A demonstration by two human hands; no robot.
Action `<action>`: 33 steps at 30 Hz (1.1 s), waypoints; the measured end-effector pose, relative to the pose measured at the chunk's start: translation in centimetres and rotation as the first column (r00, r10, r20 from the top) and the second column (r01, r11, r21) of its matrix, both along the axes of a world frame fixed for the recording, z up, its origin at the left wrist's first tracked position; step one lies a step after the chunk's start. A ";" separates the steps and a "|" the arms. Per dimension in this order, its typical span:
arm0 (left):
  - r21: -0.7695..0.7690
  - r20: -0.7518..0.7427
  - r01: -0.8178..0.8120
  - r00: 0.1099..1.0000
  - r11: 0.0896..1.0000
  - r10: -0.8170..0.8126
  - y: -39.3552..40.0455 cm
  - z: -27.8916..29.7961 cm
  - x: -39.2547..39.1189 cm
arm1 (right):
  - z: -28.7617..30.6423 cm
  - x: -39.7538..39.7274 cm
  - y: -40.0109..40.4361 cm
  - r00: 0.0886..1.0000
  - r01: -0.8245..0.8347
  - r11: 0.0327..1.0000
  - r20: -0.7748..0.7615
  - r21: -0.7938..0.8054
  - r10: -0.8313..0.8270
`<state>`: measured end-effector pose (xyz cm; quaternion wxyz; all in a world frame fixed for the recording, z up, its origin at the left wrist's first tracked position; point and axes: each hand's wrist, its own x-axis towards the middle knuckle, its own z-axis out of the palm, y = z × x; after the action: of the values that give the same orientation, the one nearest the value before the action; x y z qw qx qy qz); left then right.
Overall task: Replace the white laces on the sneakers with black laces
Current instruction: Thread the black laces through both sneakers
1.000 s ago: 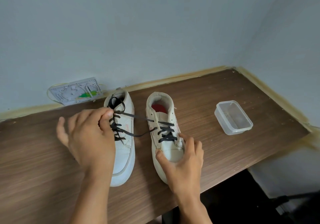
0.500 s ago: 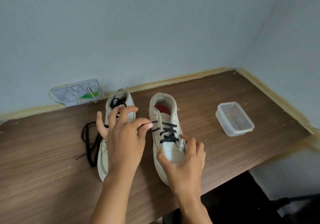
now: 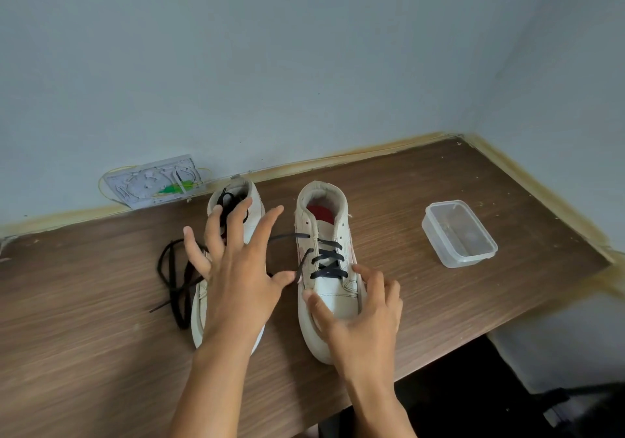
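Wooden surface (image 3: 439, 319) carries both sneakers. Left hand (image 3: 236, 278) is spread, empty; right hand (image 3: 365, 315) holds the toe beneath it. Limp lace (image 3: 329, 261) is best pinched at its tip.

Two sneakers (image 3: 324, 268) side by side on table (image 3: 439, 319), container (image 3: 459, 233) right

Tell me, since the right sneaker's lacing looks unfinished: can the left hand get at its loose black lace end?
Probably yes. The left hand is open with fingers spread, and the loose lace end trails from the right sneaker toward its fingertips, with nothing between them.
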<state>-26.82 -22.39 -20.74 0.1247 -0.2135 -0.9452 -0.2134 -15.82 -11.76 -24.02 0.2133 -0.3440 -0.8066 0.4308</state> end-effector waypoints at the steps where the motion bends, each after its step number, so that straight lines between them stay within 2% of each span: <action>1: 0.018 -0.001 0.024 1.000 1.000 -0.024 -0.1 0.0 -0.1 | 0.0 0.0 0.1 1.000 0.000 1.000 -0.026 -0.017 0.000; 5: 0.211 -0.018 0.123 0.992 0.970 -0.122 -0.2 1.0 -0.1 | 1.3 -0.1 0.5 0.979 -0.073 0.995 -0.197 -0.073 0.057; 8: 0.319 -0.055 0.182 0.983 0.930 -0.174 0.1 1.6 0.0 | 2.5 -0.3 0.9 0.903 -0.336 0.932 -0.328 -0.139 0.277; 10: 0.358 -0.079 0.216 0.976 0.908 -0.201 0.2 1.8 0.3 | 2.8 -0.5 0.9 0.829 -0.507 0.822 -0.409 -0.261 0.381; 12: 0.396 -0.095 0.234 0.972 0.888 -0.213 0.3 2.1 0.5 | 3.1 -0.7 0.7 0.766 -0.621 0.662 -0.503 -0.419 0.401; 14: 0.428 -0.127 0.237 0.971 0.872 -0.201 0.4 2.5 0.6 | 3.5 -0.6 0.8 0.721 -0.690 0.492 -0.570 -0.531 0.394; 16: 0.471 -0.167 0.230 0.971 0.852 -0.170 0.4 2.7 0.4 | 3.9 -0.4 1.6 0.713 -0.701 0.417 -0.556 -0.579 0.426; 18: 0.518 -0.189 0.205 0.974 0.830 -0.123 0.1 2.7 0.0 | 4.2 0.0 3.1 0.732 -0.681 0.423 -0.532 -0.598 0.426; 20: 0.569 -0.178 0.157 0.982 0.807 -0.065 -0.4 2.3 -0.4 | 4.3 0.4 4.8 0.764 -0.645 0.457 -0.536 -0.612 0.359; 23: 0.577 -0.138 0.126 0.989 0.807 -0.056 -1.0 1.9 -0.9 | 4.2 1.1 7.0 0.796 -0.581 0.589 -0.542 -0.562 0.268; 27: 0.439 -0.055 0.296 0.951 0.848 -0.304 -0.9 2.0 -0.1 | 3.9 1.1 7.7 0.804 -0.505 0.705 -0.568 -0.498 0.175; 30: 0.413 0.037 0.402 0.889 0.817 -0.456 0.1 2.0 1.2 | 3.8 0.6 6.9 0.787 -0.521 0.726 -0.581 -0.449 0.205; 33: 0.348 0.010 0.437 0.883 0.829 -0.469 1.4 1.6 1.7 | 4.0 0.2 5.9 0.758 -0.582 0.696 -0.591 -0.421 0.276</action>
<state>-25.15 -20.96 -19.18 0.0600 -0.3967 -0.8217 -0.4047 -15.58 -5.81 -20.00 0.1813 -0.0672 -0.6131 0.7660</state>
